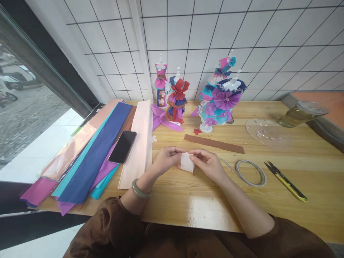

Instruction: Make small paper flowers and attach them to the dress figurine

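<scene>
Between my two hands, over the middle of the wooden table (pixel 172 200), is a small white piece of paper (pixel 187 162). My left hand (pixel 168 159) pinches its upper left edge, and a green bangle is on that wrist. Fingers of my right hand (pixel 206 163) pinch its upper right corner. A small brown strip end (pixel 195 170) shows under the paper's right side. Beyond my hands lies a long brown strip (pixel 215 143), with a small red flower cutout (pixel 197 131) near it.
Coloured paper (pixel 94 157) and a phone (pixel 122 147) lie at the left. Decorated dress forms (pixel 223 96) stand by the tiled wall. At the right are a tape roll (pixel 264 175), yellow-handled snips (pixel 286 182), a clear plate (pixel 252 134) and a lidded cup (pixel 298 114).
</scene>
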Motion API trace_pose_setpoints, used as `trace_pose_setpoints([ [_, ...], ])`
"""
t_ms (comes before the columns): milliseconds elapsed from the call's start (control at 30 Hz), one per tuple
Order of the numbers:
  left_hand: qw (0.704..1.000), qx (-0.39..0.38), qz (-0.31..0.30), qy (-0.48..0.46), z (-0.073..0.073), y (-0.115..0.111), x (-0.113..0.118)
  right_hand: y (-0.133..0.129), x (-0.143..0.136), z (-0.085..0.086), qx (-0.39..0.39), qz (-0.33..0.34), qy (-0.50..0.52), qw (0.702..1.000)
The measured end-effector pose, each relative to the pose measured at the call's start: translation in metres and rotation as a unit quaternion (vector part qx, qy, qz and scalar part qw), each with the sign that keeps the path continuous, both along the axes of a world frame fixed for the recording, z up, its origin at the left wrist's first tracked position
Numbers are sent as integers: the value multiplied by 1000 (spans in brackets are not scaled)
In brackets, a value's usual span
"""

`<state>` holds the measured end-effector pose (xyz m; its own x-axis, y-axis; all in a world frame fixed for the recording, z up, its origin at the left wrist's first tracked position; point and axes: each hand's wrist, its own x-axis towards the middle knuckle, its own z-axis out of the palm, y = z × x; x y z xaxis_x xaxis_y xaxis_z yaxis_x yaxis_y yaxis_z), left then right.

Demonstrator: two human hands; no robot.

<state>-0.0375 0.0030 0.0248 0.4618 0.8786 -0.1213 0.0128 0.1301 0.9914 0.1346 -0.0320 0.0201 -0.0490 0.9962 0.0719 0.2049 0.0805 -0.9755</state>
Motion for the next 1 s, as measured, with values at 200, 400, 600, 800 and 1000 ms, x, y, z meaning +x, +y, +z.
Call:
trace_pose_setpoints([
  [200, 1000, -7, 3, -11, 3, -3, 3, 3, 0, -5, 14, -16, -5, 1000],
  [400, 1000, -18, 24, -7, 3, -3, 4, 3, 2, -9, 46, -26, -29, 998],
  [600, 999, -23, 32, -5, 3, -2, 4, 1, 2, -5, 86, -18, -74, 993],
  [800, 999, -19, 38, 16, 6, -3, 4, 0, 1, 2, 102, -12, -95, 990],
  [1000, 998, 3, 27, 48, 8, -2, 2, 1, 0, 0, 54, -19, -63, 996],
])
